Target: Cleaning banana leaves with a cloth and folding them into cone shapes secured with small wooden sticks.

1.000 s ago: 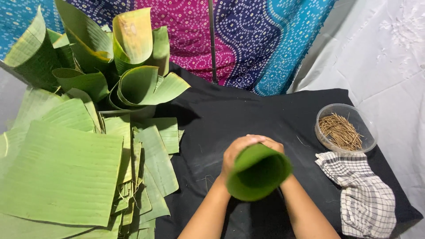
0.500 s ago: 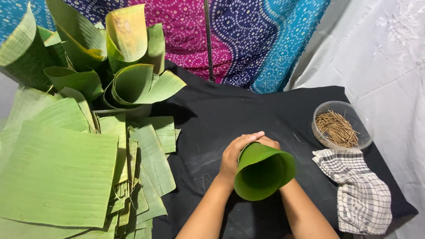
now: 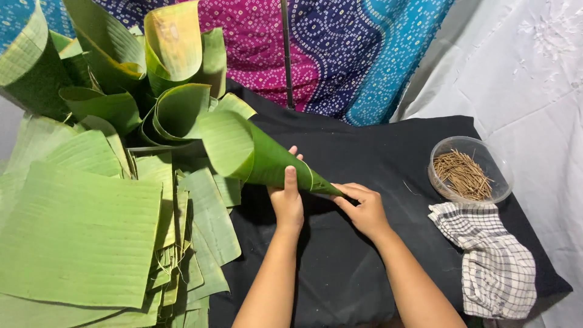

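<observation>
At the near edge, 2 bare forearms rise from the bottom of the view over a desk covered in black cloth. The left hand wraps the middle of a rolled green leaf cone, thumb lying along its near side and fingers curled behind it. The right hand pinches the cone's narrow tip, fingers clenched on the point just above the cloth. The cone lies tilted, tip to the right and near, open mouth up and to the left.

To the near left, flat cut leaf sheets lie stacked, with narrower leaf strips fanned beside them. To the right, a checked cloth lies crumpled, and just beyond it stands a clear round container of thin brown sticks.

Farther left, finished leaf cones stand nested in a pile. At the far side hang patterned fabrics in pink, blue and turquoise.
</observation>
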